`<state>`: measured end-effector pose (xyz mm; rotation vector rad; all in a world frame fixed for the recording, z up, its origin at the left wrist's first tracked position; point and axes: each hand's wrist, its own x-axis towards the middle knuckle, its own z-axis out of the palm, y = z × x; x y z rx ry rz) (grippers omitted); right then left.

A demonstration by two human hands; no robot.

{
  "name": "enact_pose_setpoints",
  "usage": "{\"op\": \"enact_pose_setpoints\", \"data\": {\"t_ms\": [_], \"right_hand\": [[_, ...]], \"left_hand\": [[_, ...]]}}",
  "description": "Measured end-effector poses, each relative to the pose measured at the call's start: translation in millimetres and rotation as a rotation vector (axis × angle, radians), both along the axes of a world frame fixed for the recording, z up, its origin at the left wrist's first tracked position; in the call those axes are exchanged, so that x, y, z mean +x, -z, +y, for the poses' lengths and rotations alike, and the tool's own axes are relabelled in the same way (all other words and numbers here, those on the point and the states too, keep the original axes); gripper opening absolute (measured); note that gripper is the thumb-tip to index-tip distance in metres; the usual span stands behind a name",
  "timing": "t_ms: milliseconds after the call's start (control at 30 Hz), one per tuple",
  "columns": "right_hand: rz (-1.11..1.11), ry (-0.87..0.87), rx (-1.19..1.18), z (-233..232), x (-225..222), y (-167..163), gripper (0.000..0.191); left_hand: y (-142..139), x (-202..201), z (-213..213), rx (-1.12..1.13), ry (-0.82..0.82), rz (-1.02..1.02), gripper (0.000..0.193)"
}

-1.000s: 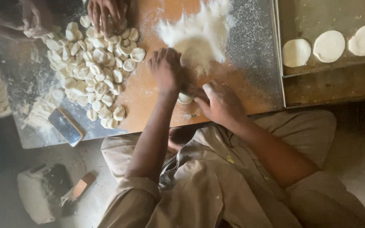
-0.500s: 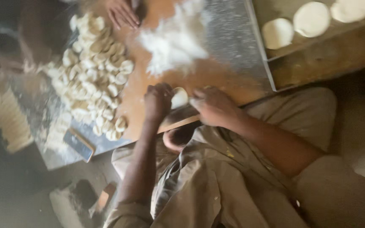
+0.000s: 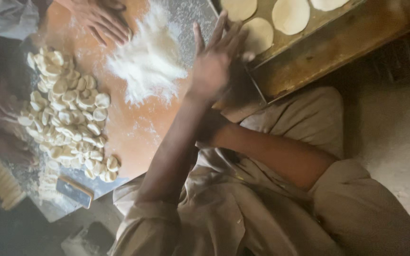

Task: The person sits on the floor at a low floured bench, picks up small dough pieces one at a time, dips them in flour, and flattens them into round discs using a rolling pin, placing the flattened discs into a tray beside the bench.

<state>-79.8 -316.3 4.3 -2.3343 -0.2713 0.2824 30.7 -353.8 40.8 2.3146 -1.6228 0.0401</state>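
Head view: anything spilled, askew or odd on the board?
Nothing stands out. The flour pile sits loose on the board, beside the heaped dough pieces. Flat rounds lie apart on the tray. The left hand is raised, fingers spread.

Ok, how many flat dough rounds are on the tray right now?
4 flat rounds on the tray: far-left top, middle, top right, and lower one behind the left hand. More may lie out of frame.

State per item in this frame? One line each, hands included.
left hand: raised, fingers spread, holding nothing visible
right hand: hidden behind the left forearm, cannot tell
flour pile: loose, scattered on the board
dough pieces: heaped, unrolled
dough discs: rolled flat, on the tray
other person's hand: flat on the board
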Motion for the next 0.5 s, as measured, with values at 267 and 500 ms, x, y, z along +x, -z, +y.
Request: {"op": "enact_pose_setpoints", "data": {"t_ms": [267, 500], "right_hand": [[-0.087, 0.085, -0.2, -9, 11, -28, 0.023], [-0.397, 0.531, -0.593, -33, 20, -49, 0.038]], "left_hand": [[41, 21, 309, -0.05, -1.059, -0.054, 0.065], [75, -67, 394, 0.113, -0.852, -0.072, 0.072]]}}
